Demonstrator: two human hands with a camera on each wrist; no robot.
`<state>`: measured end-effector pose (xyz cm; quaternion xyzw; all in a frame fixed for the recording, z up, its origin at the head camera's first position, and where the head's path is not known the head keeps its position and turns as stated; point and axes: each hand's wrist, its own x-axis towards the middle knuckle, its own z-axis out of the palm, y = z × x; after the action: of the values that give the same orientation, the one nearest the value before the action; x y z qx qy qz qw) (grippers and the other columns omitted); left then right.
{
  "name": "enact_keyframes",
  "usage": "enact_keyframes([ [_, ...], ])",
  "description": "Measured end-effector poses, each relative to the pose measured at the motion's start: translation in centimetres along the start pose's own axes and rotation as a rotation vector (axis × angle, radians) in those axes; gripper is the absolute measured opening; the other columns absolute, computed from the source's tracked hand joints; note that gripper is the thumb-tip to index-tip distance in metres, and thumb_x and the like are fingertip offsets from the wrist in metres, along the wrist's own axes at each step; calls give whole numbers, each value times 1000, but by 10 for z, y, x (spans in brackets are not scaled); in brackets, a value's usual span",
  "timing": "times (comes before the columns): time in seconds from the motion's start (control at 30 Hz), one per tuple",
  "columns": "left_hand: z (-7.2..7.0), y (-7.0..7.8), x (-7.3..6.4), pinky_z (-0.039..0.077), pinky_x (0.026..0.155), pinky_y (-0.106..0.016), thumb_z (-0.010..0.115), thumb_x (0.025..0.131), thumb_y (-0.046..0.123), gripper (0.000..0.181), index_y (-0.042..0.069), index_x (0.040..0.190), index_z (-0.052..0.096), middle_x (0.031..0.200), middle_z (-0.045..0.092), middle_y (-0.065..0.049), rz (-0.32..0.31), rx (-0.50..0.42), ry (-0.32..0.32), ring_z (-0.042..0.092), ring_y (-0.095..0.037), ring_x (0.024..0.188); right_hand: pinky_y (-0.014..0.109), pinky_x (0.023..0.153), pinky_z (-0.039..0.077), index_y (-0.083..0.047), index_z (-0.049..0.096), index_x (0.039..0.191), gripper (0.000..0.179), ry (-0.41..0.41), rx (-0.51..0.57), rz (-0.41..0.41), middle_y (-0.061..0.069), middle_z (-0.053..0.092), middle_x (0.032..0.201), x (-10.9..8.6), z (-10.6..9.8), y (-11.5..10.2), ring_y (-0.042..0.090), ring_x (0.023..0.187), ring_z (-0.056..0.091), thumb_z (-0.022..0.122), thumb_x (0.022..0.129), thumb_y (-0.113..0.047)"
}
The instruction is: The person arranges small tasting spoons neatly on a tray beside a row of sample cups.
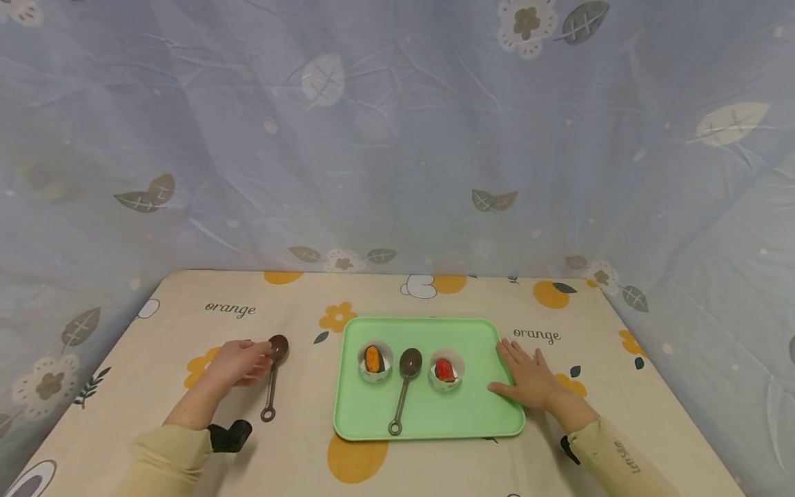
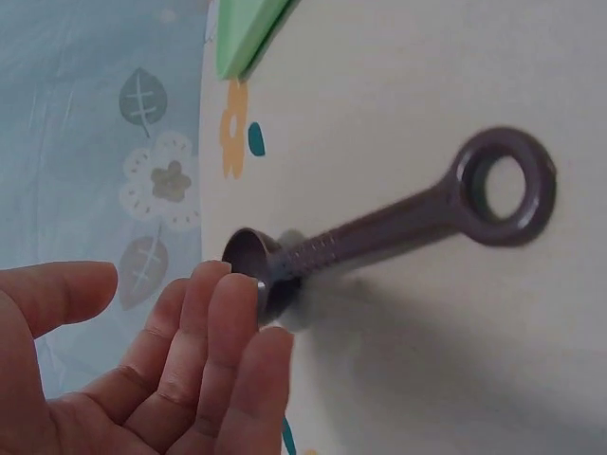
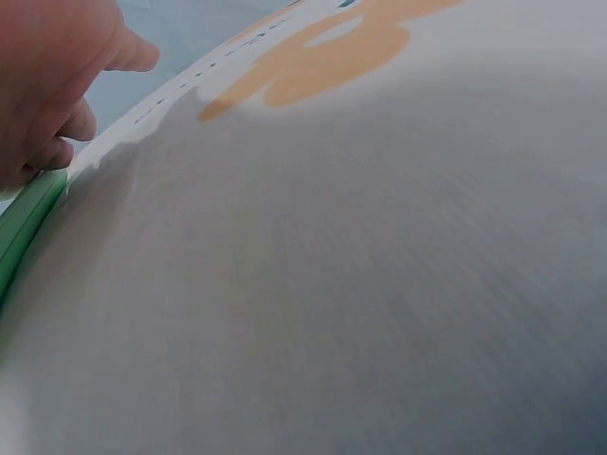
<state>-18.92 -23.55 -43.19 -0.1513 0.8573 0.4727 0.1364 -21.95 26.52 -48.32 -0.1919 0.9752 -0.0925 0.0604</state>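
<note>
On the left side of the table lies a dark brown measuring spoon (image 1: 271,386), its round bowl away from the person and its ringed handle toward them. My left hand (image 1: 243,363) is beside that bowl, fingertips right at it; in the left wrist view the thumb stands apart from the loosely bent fingers (image 2: 232,322). A light green tray (image 1: 484,414) lies in the middle. My right hand (image 1: 528,376) rests with spread fingers over its right rim. On the tray, a second brown spoon (image 1: 410,362) lies between two small white cups (image 1: 375,377) holding sushi pieces.
The left cup's sushi piece (image 1: 372,359) has an orange top, the right cup's piece (image 1: 444,370) a red one. A cream cloth (image 1: 298,462) printed with oranges and flowers covers the table. Behind it hangs a blue-grey patterned curtain (image 1: 397,152).
</note>
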Motion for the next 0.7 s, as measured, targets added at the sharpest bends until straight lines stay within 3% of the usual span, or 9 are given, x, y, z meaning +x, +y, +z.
enact_keyframes([
  [0.1,-1,-13,12,55,67,-29,44,92,29,48,-11,116,54,100,67,-18,-26,-4,-12,64,-19,82,68,107,12,2,25,146,86,-1,-1,-1,22,24,152,0,0,0,41,139,23,58,86,-51],
  [0.3,6,-58,52,54,65,-27,44,93,36,52,-7,118,54,102,67,-17,-64,18,21,63,-15,76,68,107,12,1,24,146,87,-4,2,-1,21,24,152,0,1,1,41,139,23,58,86,-52],
  [0.37,7,-55,48,55,67,-29,43,93,35,52,-9,119,53,103,67,-19,-72,22,19,63,-16,75,68,107,12,1,24,146,87,-2,1,-2,21,23,152,1,2,2,40,140,23,57,86,-52],
  [0.53,5,-20,9,53,66,-28,41,93,28,47,-13,113,53,96,65,-21,-80,20,-11,61,-16,73,68,107,12,1,24,146,89,8,8,-14,21,23,152,3,5,5,41,139,22,56,85,-54],
  [0.7,7,-16,1,51,64,-27,41,94,27,44,-11,107,57,88,64,-16,-87,36,-14,60,-17,73,69,107,13,1,23,146,89,3,13,-17,22,23,152,3,5,6,41,139,22,57,85,-54],
])
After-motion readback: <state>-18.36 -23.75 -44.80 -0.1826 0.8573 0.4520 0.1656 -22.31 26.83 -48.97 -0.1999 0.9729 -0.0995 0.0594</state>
